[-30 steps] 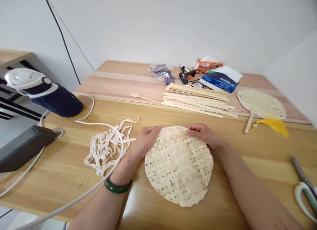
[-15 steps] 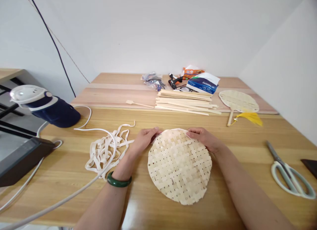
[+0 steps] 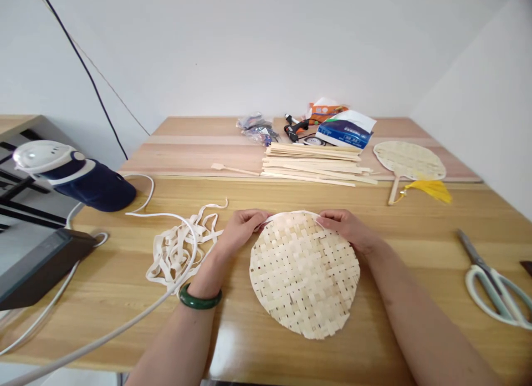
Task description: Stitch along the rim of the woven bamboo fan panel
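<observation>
A round woven bamboo fan panel (image 3: 305, 280) lies before me, with a white fabric strip (image 3: 291, 213) running along its far edge. My left hand (image 3: 245, 228) is closed, pinching the strip at the panel's upper left. At the upper right, my right hand (image 3: 344, 228) pinches the edge where the strip lies; part of its fingers is hidden. Beyond my left hand, the rest of the strip sits in a loose heap (image 3: 172, 253) on the table. A green bangle (image 3: 200, 298) circles my left wrist.
Scissors (image 3: 486, 280) lie at right. Farther back are a finished fan (image 3: 409, 160) with a yellow tassel (image 3: 430, 190), a bundle of bamboo strips (image 3: 311, 163), a glue gun (image 3: 296, 130) and a tissue pack (image 3: 344, 131). A white cable (image 3: 112, 333) crosses the left side near a dark blue lamp-like device (image 3: 100, 183).
My left hand has shifted slightly at the panel's upper left, and more of the strip shows along the far edge. The camera view has moved a little. Both hands keep their pinch.
</observation>
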Demonstrator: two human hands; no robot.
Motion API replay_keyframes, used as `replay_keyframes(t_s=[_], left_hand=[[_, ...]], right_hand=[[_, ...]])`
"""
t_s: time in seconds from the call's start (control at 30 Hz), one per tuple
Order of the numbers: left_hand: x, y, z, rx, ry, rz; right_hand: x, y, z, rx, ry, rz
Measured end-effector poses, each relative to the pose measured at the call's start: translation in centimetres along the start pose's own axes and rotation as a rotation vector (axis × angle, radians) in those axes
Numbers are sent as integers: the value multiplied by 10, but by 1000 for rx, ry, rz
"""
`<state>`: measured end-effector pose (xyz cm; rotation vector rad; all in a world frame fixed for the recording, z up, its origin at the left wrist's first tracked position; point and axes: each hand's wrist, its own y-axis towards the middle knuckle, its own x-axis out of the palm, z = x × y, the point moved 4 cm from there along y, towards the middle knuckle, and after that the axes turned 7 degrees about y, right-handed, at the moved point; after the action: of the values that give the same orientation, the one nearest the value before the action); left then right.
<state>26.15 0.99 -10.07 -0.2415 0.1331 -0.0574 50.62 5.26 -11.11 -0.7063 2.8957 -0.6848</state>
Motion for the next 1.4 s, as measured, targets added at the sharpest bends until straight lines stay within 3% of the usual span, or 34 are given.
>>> replay_keyframes(t_s=[0.37, 0.8, 1.13, 1.4], left_hand=[[-10, -1, 8, 125, 111, 1], [-16, 0, 14, 457, 436, 130], [8, -6, 14, 250, 196, 94], [18, -13, 14, 124, 335, 61]], right_hand=[[-1, 1, -1, 22, 41, -10], [2, 0, -5, -2, 24, -8], [19, -7, -10, -54, -30, -35], [31, -5, -9, -104, -135, -107]])
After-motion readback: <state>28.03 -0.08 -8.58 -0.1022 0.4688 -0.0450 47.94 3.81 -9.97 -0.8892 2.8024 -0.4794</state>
